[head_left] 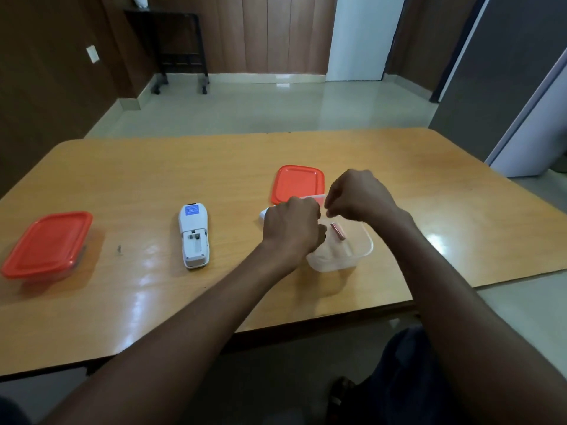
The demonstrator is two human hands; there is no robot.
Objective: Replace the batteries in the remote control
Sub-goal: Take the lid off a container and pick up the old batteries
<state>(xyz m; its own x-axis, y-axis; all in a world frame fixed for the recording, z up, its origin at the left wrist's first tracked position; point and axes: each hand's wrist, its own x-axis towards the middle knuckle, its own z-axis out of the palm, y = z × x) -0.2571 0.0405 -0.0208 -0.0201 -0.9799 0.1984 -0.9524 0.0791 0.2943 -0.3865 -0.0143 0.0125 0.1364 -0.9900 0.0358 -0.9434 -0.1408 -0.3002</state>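
The white remote control (194, 237) lies face down on the table, its battery compartment uncovered and empty. A small white piece (263, 215), possibly its cover, shows behind my left hand. A clear open container (343, 256) stands right of centre with a reddish battery (337, 231) tilted inside it. My left hand (291, 230) hovers curled over the container's left rim, and its fingers are hidden from me. My right hand (359, 196) hangs just above the container with fingers loosely curled downward, and I see nothing between them.
An orange lid (297, 183) lies flat behind the open container. A closed container with an orange lid (46, 243) stands at the table's left edge. The wooden table (153, 179) ends close to my body. A black stand (181, 50) is by the far wall.
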